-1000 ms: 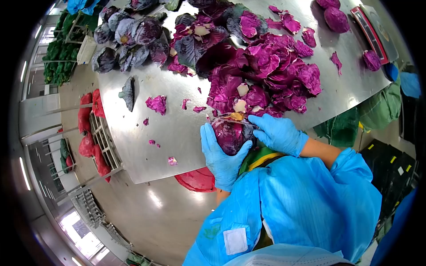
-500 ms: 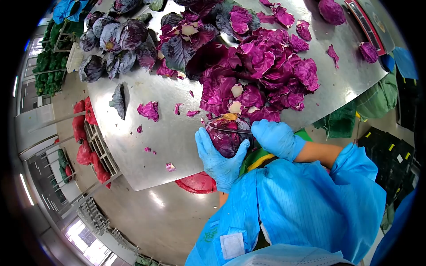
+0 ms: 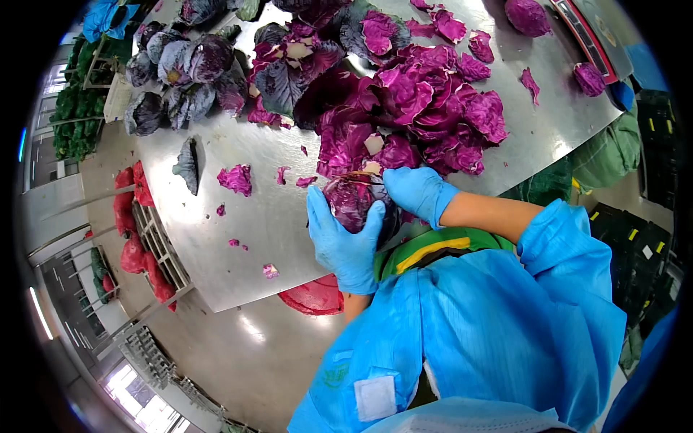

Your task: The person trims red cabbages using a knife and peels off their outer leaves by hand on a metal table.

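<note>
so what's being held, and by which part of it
The left hand cups the purple cabbage by its left and near sides; what the closed right hand grips can't be made out.

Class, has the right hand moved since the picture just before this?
Yes: judged against the purple leaf heap on the table, the right hand has moved closer, up and leftward in the view.

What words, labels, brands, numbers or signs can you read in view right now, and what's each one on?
No text is readable.
Green print on the blue gown: too blurred to read.
Small white tag on the black stack at right: too small to read.
Red-edged device on the table: any markings are too small to read.
</note>
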Motion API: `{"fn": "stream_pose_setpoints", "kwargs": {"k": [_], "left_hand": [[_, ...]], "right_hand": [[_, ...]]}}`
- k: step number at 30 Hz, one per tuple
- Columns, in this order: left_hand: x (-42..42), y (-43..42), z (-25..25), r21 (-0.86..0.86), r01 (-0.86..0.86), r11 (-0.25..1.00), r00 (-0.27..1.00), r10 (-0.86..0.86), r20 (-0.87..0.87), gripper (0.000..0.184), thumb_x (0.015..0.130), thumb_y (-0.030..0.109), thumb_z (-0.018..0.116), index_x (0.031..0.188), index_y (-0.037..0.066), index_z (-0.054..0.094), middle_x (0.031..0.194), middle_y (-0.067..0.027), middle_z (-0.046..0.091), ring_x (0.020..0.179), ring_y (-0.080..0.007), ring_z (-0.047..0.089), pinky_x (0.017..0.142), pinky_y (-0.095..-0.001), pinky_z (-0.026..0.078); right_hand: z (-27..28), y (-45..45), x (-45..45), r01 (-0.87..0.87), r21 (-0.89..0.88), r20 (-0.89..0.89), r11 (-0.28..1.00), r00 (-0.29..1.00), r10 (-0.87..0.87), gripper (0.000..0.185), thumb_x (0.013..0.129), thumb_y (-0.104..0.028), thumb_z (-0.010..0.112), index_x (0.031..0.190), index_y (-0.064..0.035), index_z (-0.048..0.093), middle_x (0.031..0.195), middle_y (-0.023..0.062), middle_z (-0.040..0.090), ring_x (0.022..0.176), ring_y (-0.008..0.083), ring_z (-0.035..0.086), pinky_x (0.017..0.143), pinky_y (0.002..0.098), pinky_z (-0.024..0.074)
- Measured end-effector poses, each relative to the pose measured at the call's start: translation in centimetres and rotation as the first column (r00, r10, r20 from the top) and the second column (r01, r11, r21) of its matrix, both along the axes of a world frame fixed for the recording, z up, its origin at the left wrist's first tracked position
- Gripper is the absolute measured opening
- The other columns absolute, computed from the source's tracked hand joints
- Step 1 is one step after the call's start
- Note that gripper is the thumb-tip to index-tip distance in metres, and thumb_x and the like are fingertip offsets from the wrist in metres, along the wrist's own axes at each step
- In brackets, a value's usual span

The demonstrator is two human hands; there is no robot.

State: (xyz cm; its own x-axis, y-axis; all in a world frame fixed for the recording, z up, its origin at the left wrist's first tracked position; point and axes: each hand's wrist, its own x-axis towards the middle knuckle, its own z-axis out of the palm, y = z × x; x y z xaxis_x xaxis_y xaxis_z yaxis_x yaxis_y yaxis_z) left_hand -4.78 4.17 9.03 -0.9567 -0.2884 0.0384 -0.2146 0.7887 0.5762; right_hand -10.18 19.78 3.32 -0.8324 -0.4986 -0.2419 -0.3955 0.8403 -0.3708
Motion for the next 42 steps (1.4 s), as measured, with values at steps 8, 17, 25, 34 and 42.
{"fn": "stream_pose_setpoints", "kwargs": {"k": [8,17,25,34,42], "left_hand": [[0.3,-1.6,-1.0,0.146,-0.003,0.989,0.998,0.011,-0.058,0.099,0.066,0.039,0.087,0.143,-0.001,0.040,0.140,-0.0224,0.049,0.126,-0.0350,0.052,0.104,-0.0411,0.042],[8.8,-6.4,-2.3,0.926,-0.190,0.326,0.967,0.224,0.119,0.107,0.067,0.013,0.084,0.153,0.007,0.021,0.151,-0.0138,0.032,0.136,-0.0277,0.037,0.113,-0.0406,0.035],[6.8,-4.4,-2.7,0.863,-0.106,0.493,0.959,0.282,-0.043,0.102,0.071,0.019,0.084,0.152,0.007,0.024,0.151,-0.0117,0.031,0.136,-0.0262,0.036,0.114,-0.0385,0.031],[5.7,-2.6,-6.1,0.795,-0.127,0.594,0.851,0.477,-0.220,0.101,0.070,0.027,0.086,0.147,0.002,0.025,0.147,-0.0133,0.029,0.136,-0.0268,0.033,0.116,-0.0415,0.024],[1.3,-6.5,-2.5,0.945,-0.188,0.269,0.967,0.219,0.130,0.091,0.074,0.017,0.083,0.146,0.002,0.030,0.145,-0.0140,0.035,0.131,-0.0249,0.039,0.111,-0.0376,0.033]], "right_hand": [[-5.2,-0.3,1.4,0.071,-0.002,-0.183,0.997,0.981,-0.071,0.010,0.083,-0.013,0.055,0.088,-0.0055,0.060,0.076,0.0143,0.066,0.067,0.0300,0.069,0.052,0.0447,0.0539],[0.7,1.2,3.7,0.511,-0.453,0.690,0.731,0.719,-0.076,0.074,0.084,-0.056,0.068,0.133,-0.0035,0.053,0.090,0.0159,0.067,0.080,0.0250,0.067,0.070,0.0389,0.0516],[0.7,-3.3,0.0,0.527,-0.480,0.727,0.701,0.687,-0.018,0.061,0.082,-0.060,0.068,0.107,-0.0035,0.066,0.075,0.0076,0.060,0.072,0.0171,0.059,0.068,0.0329,0.0496],[-0.4,-4.4,-4.0,0.265,-0.724,0.459,0.637,0.875,0.157,0.067,0.080,-0.056,0.072,0.122,-0.0045,0.063,0.112,0.0151,0.067,0.105,0.0249,0.064,0.092,0.0337,0.0483],[-0.4,-5.2,-5.0,0.041,-0.682,0.027,0.730,0.999,-0.031,0.056,0.094,-0.048,0.057,0.126,-0.0032,0.057,0.103,0.0181,0.066,0.095,0.0342,0.064,0.081,0.0410,0.0508]]}}
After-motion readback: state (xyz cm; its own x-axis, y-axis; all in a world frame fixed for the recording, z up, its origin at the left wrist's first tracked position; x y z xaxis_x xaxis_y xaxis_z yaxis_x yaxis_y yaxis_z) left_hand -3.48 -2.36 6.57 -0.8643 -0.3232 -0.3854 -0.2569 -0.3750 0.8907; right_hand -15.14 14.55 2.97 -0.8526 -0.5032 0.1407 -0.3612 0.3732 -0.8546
